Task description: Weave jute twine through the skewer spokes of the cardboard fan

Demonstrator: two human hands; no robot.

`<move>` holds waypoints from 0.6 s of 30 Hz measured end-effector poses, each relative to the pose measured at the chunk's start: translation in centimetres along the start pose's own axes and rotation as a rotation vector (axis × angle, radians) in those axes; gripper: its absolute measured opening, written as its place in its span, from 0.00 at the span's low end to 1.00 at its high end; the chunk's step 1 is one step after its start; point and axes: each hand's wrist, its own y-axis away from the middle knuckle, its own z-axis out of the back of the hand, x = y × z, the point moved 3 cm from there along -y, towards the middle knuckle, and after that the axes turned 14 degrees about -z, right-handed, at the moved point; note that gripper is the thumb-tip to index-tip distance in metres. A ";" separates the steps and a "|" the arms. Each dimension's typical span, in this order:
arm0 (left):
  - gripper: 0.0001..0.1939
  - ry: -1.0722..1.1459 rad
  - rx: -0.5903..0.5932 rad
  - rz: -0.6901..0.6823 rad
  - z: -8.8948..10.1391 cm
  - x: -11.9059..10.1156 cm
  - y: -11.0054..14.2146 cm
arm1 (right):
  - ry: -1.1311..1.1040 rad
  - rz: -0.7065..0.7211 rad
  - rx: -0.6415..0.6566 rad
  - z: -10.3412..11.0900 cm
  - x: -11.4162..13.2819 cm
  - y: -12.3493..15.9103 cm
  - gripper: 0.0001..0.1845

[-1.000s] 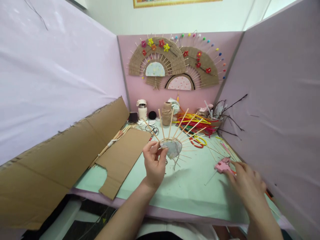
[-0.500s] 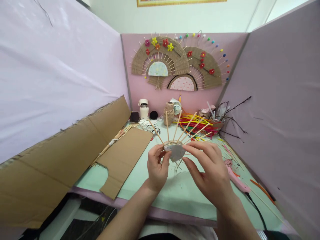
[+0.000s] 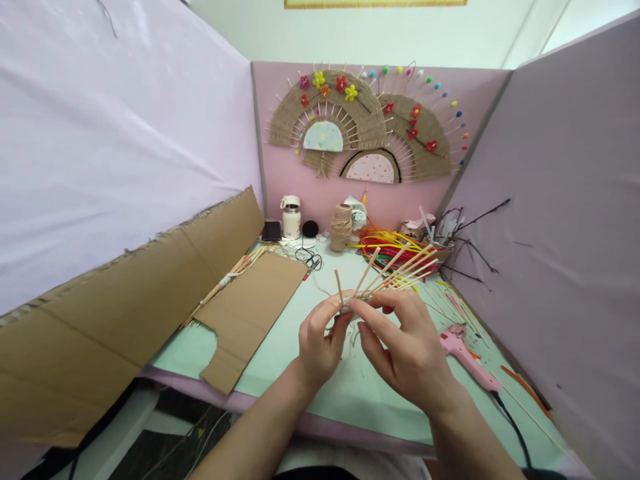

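Observation:
In front of me, above the table, is a small fan frame of thin wooden sticks [image 3: 393,264] that spread out from a twine-wrapped, greyish base. My left hand [image 3: 323,337] is closed on the left side of the base, thumb below and fingers above. My right hand [image 3: 403,340] has its index fingertip pressed on the twine at the base and other fingers behind the sticks; its thumb hangs lower. Most of the base is hidden by my fingers. Loose twine ends dangle beneath, and a thin strand runs off behind my left hand.
Cut cardboard [image 3: 250,307] and a stick bundle [image 3: 220,287] lie left, beside a tall cardboard strip [image 3: 125,293]. At the back are a twine spool [image 3: 341,229], a white bottle [image 3: 291,219] and colourful pipe cleaners [image 3: 385,243]. A pink glue gun [image 3: 470,360] lies right. Woven fans [image 3: 360,113] hang behind.
The fan frame has tipped, so its grey base face is now mostly out of sight and the sticks lean right. My right fingers have moved left along the base edge.

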 end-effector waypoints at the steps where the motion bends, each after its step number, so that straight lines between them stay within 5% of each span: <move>1: 0.28 -0.005 0.011 -0.012 0.0 0.0 0.0 | 0.005 0.004 0.003 0.0 0.0 0.0 0.22; 12: 0.27 0.039 -0.006 0.093 -0.5 -0.4 -0.3 | 0.006 -0.027 -0.014 -0.4 -0.2 0.3 0.19; 18: 0.28 0.008 -0.056 -0.014 -0.3 0.2 0.1 | -0.274 -0.061 -0.069 -1.1 -0.8 1.4 0.28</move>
